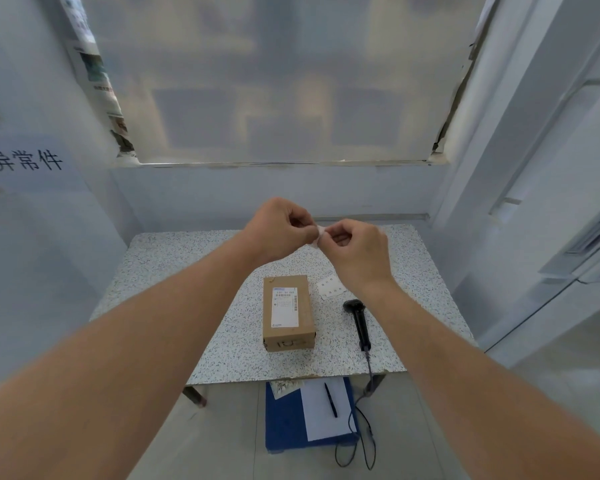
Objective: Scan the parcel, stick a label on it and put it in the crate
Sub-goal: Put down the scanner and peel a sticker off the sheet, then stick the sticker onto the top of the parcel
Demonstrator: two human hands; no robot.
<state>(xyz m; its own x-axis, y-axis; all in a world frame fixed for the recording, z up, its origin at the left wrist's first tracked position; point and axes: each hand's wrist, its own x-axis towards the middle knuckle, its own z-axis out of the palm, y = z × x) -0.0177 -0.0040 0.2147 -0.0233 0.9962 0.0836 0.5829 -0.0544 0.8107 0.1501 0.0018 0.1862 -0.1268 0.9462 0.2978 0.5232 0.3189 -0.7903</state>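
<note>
Nearest, under the bench's front edge, a blue board [284, 424] carries a white sheet [323, 410] and a pen [330, 400]. On the speckled bench [187, 271] the parcel [288, 311] lies label-up, with the black scanner [359, 323] just to its right and a label sheet [330, 287] behind that. Above them, the left hand [278, 230] and right hand [361, 251] pinch one small white label [321, 235] between fingertips, partly hiding the bench's far edge.

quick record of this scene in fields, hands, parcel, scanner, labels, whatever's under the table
left hand: pinching small white label
right hand: pinching the same label
parcel: brown box on speckled table, printed label on top
scanner: black, lying right of parcel, untouched
label sheet: on table beyond scanner
under table: blue crate with paper and pen
</note>
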